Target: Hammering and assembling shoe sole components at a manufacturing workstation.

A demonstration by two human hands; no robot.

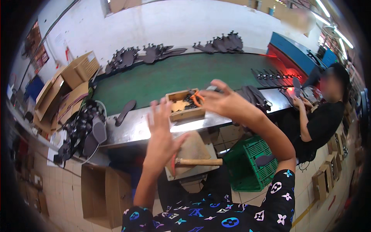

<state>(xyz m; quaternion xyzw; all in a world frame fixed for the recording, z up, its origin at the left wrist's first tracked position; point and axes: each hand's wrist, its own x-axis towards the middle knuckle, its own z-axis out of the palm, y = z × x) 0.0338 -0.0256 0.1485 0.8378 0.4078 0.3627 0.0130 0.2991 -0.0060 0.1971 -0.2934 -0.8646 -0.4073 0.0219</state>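
My left hand (161, 129) is raised with its fingers spread and nothing in it, close to a small wooden box (188, 115). To the right of that box hangs my right hand (226, 103), fingers apart and slightly blurred, partly covering its contents. Inside are small dark parts (189, 105) and an orange-handled tool (197, 99), perhaps pliers. Below both hands, a hammer (197, 161) with a wooden handle and reddish head lies across a tan board (195, 145) at my lap. A dark sandal sole (125, 113) rests on the metal bench edge, left of the box.
A green conveyor belt (147, 87) runs behind the metal ledge (127, 130), with grey soles (154, 53) along its far side. A basket of soles (101, 145) stands left; a green crate (247, 168) is low right. A seated co-worker (324, 116) handles a sole.
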